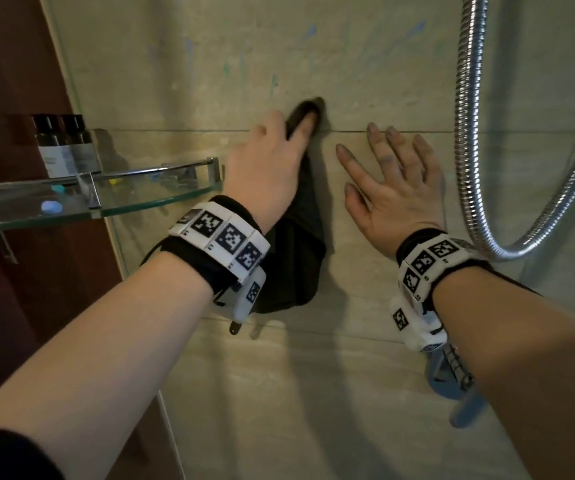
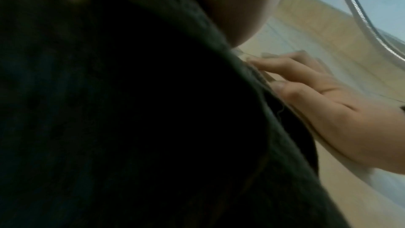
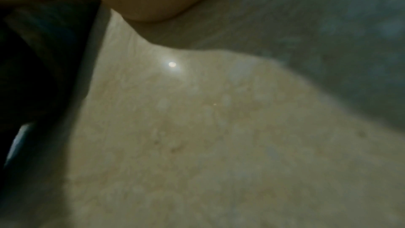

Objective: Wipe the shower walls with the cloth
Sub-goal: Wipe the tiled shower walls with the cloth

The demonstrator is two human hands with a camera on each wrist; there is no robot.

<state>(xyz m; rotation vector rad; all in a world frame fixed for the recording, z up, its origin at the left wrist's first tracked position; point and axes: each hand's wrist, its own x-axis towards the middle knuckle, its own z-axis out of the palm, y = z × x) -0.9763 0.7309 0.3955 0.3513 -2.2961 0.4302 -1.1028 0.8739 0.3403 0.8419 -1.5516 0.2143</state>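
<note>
A dark cloth (image 1: 293, 258) lies against the beige tiled shower wall (image 1: 314, 64). My left hand (image 1: 268, 161) presses its upper part flat to the tile with an extended finger on top, and the rest hangs below my wrist. In the left wrist view the cloth (image 2: 131, 110) fills most of the picture under my palm (image 2: 236, 6). My right hand (image 1: 390, 181) lies flat on the wall just right of the cloth, fingers spread, holding nothing; it also shows as the hand (image 2: 328, 110) in the left wrist view. Faint blue smears (image 1: 310, 31) mark the tile above.
A metal shower hose (image 1: 466, 133) loops down the wall right of my right hand. A glass corner shelf (image 1: 140, 199) juts out at the left, with small dark bottles (image 1: 64, 143) behind it. A glass panel edge (image 1: 81, 98) and a brown door lie further left.
</note>
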